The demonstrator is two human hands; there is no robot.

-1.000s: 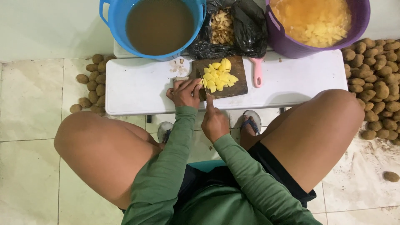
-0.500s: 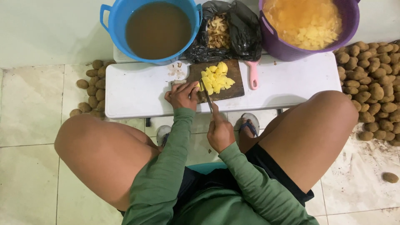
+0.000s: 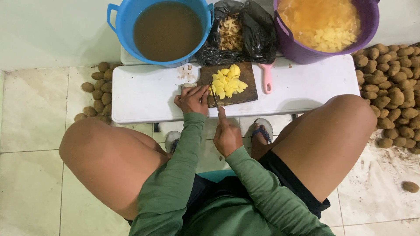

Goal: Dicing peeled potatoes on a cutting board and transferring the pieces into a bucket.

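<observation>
Head view, looking straight down at a seated person in a green long-sleeved top. Landmark: dark brown wooden cutting board (image 3: 238,87) with a pink handle, lying on the low white plastic counter (image 3: 144,94). Left hand (image 3: 192,99) rests at the board's left near corner, fingers curled down over a small pale piece of potato; piece mostly hidden under the fingers. Right hand (image 3: 227,135) sits just off the board's near edge, closed around the handle of a narrow-bladed knife (image 3: 214,94); blade reaches onto the board, tip close to the left hand. Heap of yellow cut potato chunks (image 3: 227,82) on the board, right of the blade. Behind the board: blue plastic tub of murky brown water (image 3: 166,30) to the left, black plastic bag holding peelings (image 3: 238,32) directly behind, purple plastic tub of cut pieces in water (image 3: 326,26) to the right. Unpeeled brown potatoes (image 3: 389,83) piled on the floor right of the board; smaller pile (image 3: 98,89) left.
</observation>
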